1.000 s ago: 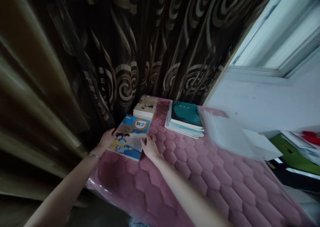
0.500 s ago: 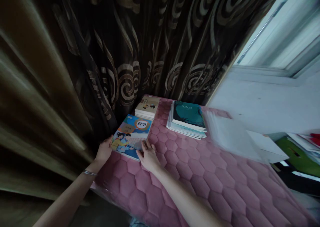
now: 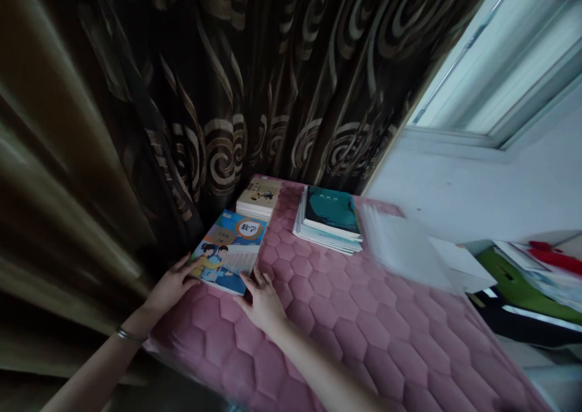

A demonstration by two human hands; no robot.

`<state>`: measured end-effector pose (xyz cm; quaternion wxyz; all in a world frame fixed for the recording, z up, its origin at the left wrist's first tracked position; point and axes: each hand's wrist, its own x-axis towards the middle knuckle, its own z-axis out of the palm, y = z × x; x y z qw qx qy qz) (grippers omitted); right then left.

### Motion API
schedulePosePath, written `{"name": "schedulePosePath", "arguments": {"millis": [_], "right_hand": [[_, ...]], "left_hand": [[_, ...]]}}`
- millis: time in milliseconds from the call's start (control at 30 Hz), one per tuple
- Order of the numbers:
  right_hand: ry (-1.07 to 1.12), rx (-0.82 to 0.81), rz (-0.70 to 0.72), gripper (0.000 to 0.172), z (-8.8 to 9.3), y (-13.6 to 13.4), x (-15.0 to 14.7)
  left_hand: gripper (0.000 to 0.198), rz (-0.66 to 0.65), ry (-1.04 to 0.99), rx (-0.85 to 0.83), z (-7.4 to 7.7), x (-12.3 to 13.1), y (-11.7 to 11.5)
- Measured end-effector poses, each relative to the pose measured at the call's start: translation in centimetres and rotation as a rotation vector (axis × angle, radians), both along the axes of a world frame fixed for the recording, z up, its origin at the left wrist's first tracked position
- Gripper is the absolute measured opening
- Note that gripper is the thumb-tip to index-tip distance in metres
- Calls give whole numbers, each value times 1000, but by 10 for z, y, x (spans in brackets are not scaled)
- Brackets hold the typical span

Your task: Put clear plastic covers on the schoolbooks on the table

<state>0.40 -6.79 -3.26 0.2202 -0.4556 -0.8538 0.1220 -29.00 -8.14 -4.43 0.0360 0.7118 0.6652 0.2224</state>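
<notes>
A blue textbook with cartoon children on its cover lies on the pink quilted surface. At the book's left edge, my left hand rests with its fingers apart. My right hand is at the lower right corner, fingers spread, their tips touching or very close to the book. Behind the textbook is a small stack of beige books. To the right sits another stack, topped by a dark teal book.
A patterned dark curtain hangs behind the surface. Clear plastic sheets lie at its right, beside a white box and a green item. A window is at the upper right.
The view has shifted, so the books appear further left. My left hand has drawn back slightly from the textbook's edge, and my right hand has slid down slightly at its corner.
</notes>
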Motion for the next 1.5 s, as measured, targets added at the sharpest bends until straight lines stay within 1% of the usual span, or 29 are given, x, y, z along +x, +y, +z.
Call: {"name": "schedulePosePath", "arguments": {"millis": [233,367,467,533,567,600,633,667,700,767,833,867,900,967,1033,1100,1167,1233,1300,1367,1400,1433,1500], "right_hand": [[20,2,-21,53,-4,0,-3],[38,-32,-32,53,-2,-1,-6],[45,-67,-16,55,0,-1,-6],[47,-95,34,63,1,-3,-1],[44,-107,72,69,1,-4,4],[37,-114,109,74,2,-5,11],[25,-116,136,77,3,-7,22],[7,-113,147,76,4,-8,35],[-15,-108,137,72,5,-8,51],[-64,-94,60,59,8,-9,92],[-103,-70,-56,45,10,-9,140],[-114,-54,-120,38,10,-9,165],[-121,-38,-186,34,11,-9,189],[-110,-8,-307,31,10,-11,231],[-57,19,-378,32,6,-15,260],[9,42,-402,34,1,-18,274],[58,60,-412,35,-5,-21,276],[109,66,-425,34,-7,-20,275],[186,53,-426,29,-5,-14,275],[249,26,-456,26,3,1,282],[259,15,-498,26,8,12,288],[241,15,-577,27,15,25,294],[185,72,-771,26,27,54,306]], "left_hand": [[41,4,-13,2,2,1,5],[43,46,-36,-24,6,2,5],[45,71,-18,-31,15,7,2],[46,113,70,7,24,18,-4],[47,130,132,44,28,28,-7],[47,144,195,96,31,41,-10],[46,118,240,147,34,57,-13],[44,60,256,178,34,76,-16],[41,0,251,204,33,97,-17],[38,-145,225,203,26,142,-14],[38,-269,198,146,17,188,-5],[37,-310,189,115,12,209,2],[37,-344,182,87,9,229,10],[36,-376,169,46,5,261,28],[35,-383,151,25,3,284,46],[34,-369,125,23,1,295,59],[33,-349,91,31,-1,299,66],[33,-339,60,37,-2,298,67],[33,-349,42,39,-1,297,65],[33,-353,36,36,2,296,62],[32,-349,35,31,4,297,61],[32,-345,33,24,5,298,60],[31,-340,26,8,8,299,59]]}}
